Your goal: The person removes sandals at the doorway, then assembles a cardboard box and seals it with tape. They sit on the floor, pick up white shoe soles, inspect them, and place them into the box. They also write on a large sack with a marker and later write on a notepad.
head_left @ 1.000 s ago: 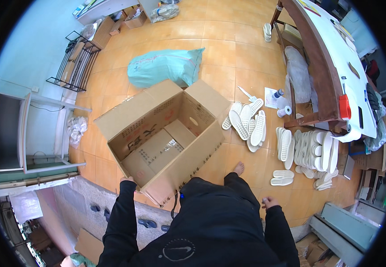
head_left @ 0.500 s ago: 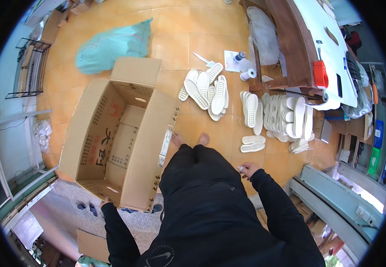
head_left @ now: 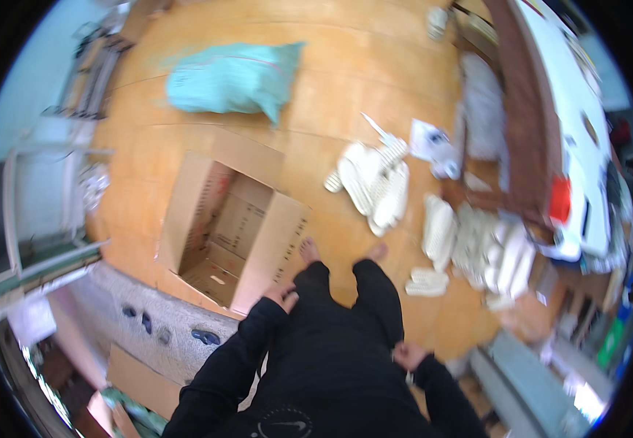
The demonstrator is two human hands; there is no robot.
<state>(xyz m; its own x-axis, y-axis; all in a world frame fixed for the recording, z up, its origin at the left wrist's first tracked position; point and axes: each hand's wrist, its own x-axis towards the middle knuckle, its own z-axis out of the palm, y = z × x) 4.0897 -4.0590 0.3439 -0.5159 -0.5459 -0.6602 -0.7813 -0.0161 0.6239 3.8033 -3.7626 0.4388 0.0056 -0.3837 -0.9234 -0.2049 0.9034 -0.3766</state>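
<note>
A large open cardboard box [head_left: 269, 255] stands on the floor to my left, its flaps folded outward and nothing visible inside. My left hand [head_left: 281, 296] hangs beside the box's near right corner, off its rim, with loosely bent fingers and nothing visible in it. By my right thigh, my right hand [head_left: 410, 356] is closed; a small pale bit shows at its fingers, too blurred to name. Beyond my feet lies a loose pile of white shoe soles [head_left: 371, 182]. More soles are stacked in rows [head_left: 477, 244] to the right, with a small pair [head_left: 426, 282] nearer me.
A stuffed turquoise sack [head_left: 232, 79] lies on the floor at the far left. A brown-sided table [head_left: 528, 95] with a white top runs along the right, a red container [head_left: 559, 199] at its edge. Dark slippers [head_left: 205, 336] rest on the grey step at lower left.
My left hand has let go of the box's near rim and moved right, toward my body. The box now sits lower on the floor. My right hand has dropped nearer my thigh.
</note>
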